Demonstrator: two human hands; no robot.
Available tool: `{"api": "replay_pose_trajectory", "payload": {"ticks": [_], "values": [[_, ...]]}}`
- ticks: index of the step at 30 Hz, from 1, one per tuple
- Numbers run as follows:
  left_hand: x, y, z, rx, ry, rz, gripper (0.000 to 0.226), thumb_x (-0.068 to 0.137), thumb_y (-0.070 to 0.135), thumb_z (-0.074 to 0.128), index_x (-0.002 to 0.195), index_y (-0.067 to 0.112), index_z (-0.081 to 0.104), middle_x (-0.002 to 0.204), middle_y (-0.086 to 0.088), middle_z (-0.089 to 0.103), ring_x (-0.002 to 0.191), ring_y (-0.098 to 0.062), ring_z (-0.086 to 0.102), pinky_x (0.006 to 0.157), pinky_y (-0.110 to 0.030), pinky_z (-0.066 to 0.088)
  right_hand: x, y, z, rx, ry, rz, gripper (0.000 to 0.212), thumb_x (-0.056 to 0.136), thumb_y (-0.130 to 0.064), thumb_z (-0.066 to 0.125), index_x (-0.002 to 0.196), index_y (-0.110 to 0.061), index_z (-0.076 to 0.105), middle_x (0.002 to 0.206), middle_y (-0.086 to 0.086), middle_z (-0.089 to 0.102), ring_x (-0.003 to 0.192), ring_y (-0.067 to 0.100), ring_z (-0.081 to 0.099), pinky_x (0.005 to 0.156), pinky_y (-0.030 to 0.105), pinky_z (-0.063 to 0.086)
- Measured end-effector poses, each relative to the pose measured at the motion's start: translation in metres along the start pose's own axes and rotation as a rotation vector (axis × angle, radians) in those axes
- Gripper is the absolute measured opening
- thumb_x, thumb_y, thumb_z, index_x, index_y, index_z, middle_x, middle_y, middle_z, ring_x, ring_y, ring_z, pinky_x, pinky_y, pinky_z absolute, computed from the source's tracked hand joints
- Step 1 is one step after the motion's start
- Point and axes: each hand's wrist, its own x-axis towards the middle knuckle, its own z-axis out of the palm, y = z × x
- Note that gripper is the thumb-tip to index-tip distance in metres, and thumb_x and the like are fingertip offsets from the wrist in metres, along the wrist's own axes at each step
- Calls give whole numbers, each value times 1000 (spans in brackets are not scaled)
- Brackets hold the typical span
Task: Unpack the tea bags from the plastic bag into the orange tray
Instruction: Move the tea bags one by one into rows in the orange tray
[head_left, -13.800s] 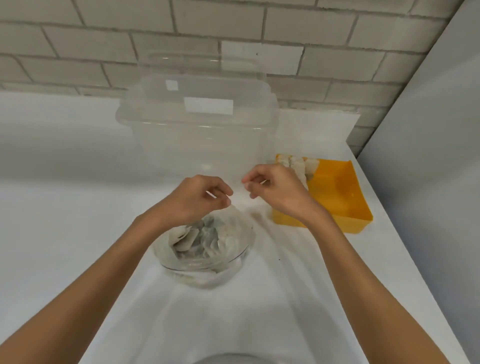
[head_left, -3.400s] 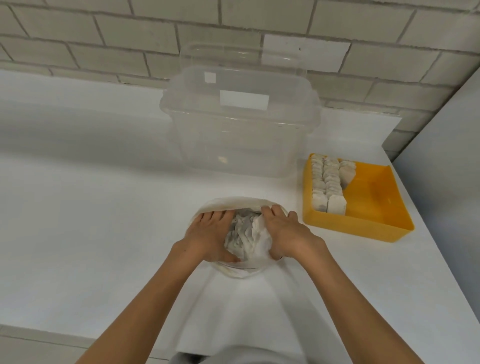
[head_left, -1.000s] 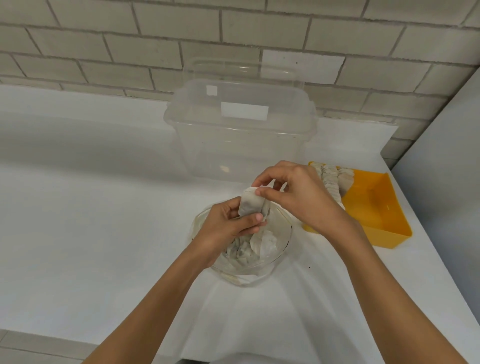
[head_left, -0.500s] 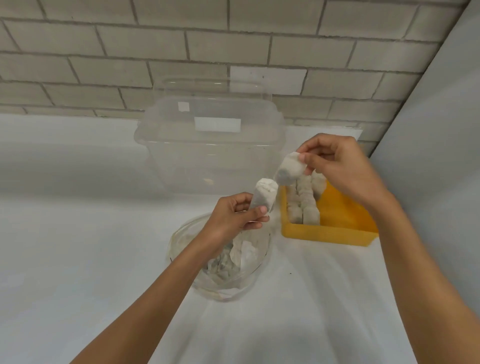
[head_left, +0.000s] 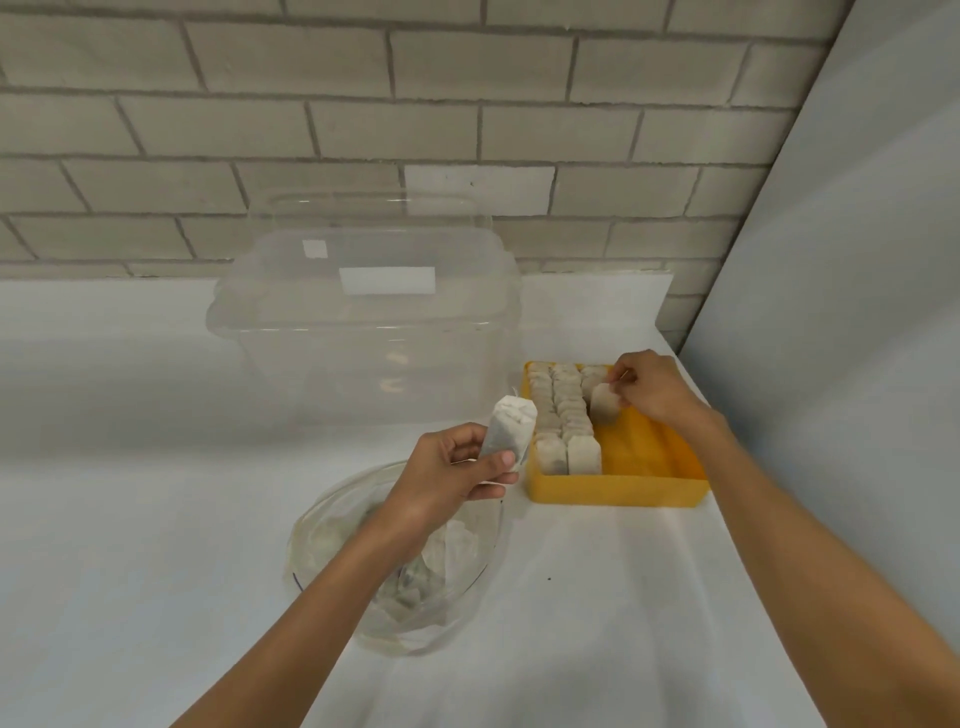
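Head view: a person's left hand (head_left: 457, 473) grips a tea bag (head_left: 511, 428) upright between thumb and curled fingers, raised just above the open mouth of the plastic bag (head_left: 322, 540). That bag lies on the table beneath the left wrist, more tea bags showing through its clear film. The right hand (head_left: 652, 389) pinches a second tea bag (head_left: 604, 402) by its top corner and holds it low inside the tray (head_left: 618, 491), at the near end of a short third row; whether it touches the tray floor cannot be told. Between the two hands, two full rows (head_left: 563, 415) of bags stand on edge, packed against one another, along the tray's left side. Under the right wrist the tray shows bare orange floor. The tray sits on the white table (head_left: 156, 519) just right of the left hand and near the plastic bag, apart from it. Beyond both hands stands a large clear tub (head_left: 363, 332), a white label on its front. Behind it runs a grey brick wall (head_left: 363, 130); a plain grey panel (head_left: 857, 260) rises past the right hand.
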Motion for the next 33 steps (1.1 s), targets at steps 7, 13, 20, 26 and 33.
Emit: {"api": "replay_pose_trajectory", "payload": {"ticks": [7,13,20,26,33], "values": [[4,-3,-3,-2,14,-7,22,85,10,69,106,2,68,102,-14,72,90,-23,72,78,-26,59,11,3,19,7,42,60,13,90,-1,54,95,-8,65,101,13,68,87,27,64,80,34,53],[10,-5,1,-4,-10,-6,22,85,10,69,106,3,68,99,-11,73,89,-21,72,75,-23,58,12,2,24,70,48,89,13,91,1,53,98,-6,62,102,15,66,81,25,65,69,28,52],[25,-5,15,-15,-54,31,18,86,12,69,100,1,69,101,-14,68,89,-20,71,80,-23,56,3,7,18,90,49,88,22,90,0,56,109,-8,50,99,15,62,77,19,54,58,20,41],[45,3,31,-105,-42,22,18,86,12,69,100,0,68,91,-7,63,86,-17,70,81,-24,56,-30,-19,-7,440,156,-17,9,90,-7,59,96,-13,64,93,6,70,69,15,69,67,23,52],[59,14,47,-103,-11,45,23,85,12,70,106,4,65,86,-5,63,78,-16,63,72,-23,55,-72,-57,-18,764,-70,-94,18,87,-27,68,101,-16,71,81,-4,70,68,4,61,62,20,49]]}}
